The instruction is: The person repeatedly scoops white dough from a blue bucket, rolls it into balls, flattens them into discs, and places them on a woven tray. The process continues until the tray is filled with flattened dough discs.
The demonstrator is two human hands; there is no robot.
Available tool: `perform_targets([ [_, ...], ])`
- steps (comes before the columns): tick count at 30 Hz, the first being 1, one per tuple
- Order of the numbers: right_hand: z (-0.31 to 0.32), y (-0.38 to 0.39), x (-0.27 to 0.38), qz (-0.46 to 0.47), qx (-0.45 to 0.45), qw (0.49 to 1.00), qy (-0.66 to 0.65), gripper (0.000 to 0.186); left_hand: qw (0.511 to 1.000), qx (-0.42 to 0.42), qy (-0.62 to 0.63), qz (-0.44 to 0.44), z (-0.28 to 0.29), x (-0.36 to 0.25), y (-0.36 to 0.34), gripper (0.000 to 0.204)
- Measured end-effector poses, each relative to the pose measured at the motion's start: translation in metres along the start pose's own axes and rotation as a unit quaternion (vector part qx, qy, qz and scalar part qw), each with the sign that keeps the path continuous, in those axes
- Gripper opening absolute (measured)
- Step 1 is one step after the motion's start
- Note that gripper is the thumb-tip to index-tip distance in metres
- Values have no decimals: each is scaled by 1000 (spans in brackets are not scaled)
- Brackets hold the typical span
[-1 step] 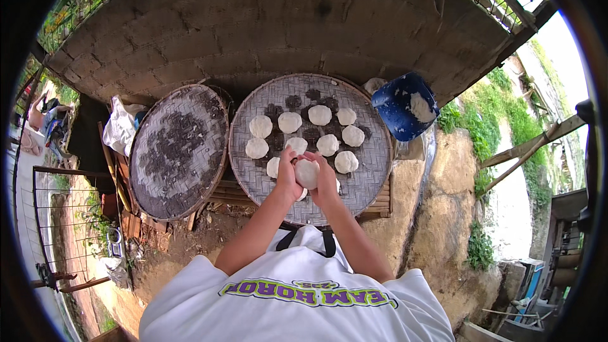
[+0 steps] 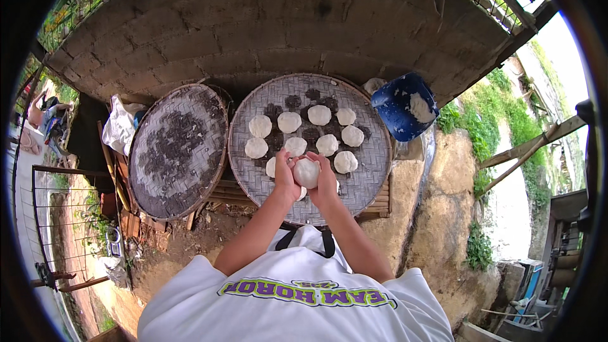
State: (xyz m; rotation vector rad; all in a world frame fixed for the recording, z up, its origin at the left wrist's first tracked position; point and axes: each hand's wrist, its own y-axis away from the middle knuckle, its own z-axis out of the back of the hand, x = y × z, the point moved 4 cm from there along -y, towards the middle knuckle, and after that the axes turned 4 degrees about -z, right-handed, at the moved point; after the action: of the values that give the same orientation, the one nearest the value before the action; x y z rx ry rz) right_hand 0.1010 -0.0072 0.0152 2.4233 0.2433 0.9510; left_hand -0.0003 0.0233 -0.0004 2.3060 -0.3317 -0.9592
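Between my two hands, above the near half of a round woven tray [image 2: 373,171], I hold a white ball of dough [image 2: 306,173]. My left hand [image 2: 286,179] presses against its left side, and my right hand [image 2: 327,180] curves round its right side. Several more white dough balls lie spread out on the tray, such as one [image 2: 319,114] toward the back and one [image 2: 346,162] right of my hands. One dough ball [image 2: 295,146] sits just beyond my fingertips. Others show only partly, hidden behind my hands.
A second round woven tray [image 2: 177,152], with dark stains and white crumbs, leans at the left. Beside the right rim stands a blue container [image 2: 399,111] holding a white lump. A block wall [image 2: 266,31] rises behind. A white bag [image 2: 119,126] lies at the far left.
My left fingers have shifted slightly around the dough ball, so more of its top shows. The other dough balls and both trays stay put.
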Motion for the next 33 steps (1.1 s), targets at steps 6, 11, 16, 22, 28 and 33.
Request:
perform_targets([
  [6, -16, 13, -3, 232, 38, 919, 316, 55, 968, 195, 123, 101, 9, 3, 14, 66],
  [11, -18, 2, -31, -84, 19, 995, -50, 51, 999, -30, 7, -38, 24, -18, 6, 60],
  [16, -36, 10, -30, 131, 76, 979, 137, 45, 985, 146, 86, 32, 20, -43, 34, 66],
  [22, -49, -6, -49, -110, 21, 981, -157, 44, 983, 1, -69, -168, 37, -59, 14, 62],
  [28, -66, 14, -32, 194, 125, 958, 168, 39, 958, 239, 132, 85, 17, -65, 26, 71],
  [33, -59, -15, -31, -18, 4, 999, 30, 37, 994, 70, -83, 4, 18, -74, -10, 62],
])
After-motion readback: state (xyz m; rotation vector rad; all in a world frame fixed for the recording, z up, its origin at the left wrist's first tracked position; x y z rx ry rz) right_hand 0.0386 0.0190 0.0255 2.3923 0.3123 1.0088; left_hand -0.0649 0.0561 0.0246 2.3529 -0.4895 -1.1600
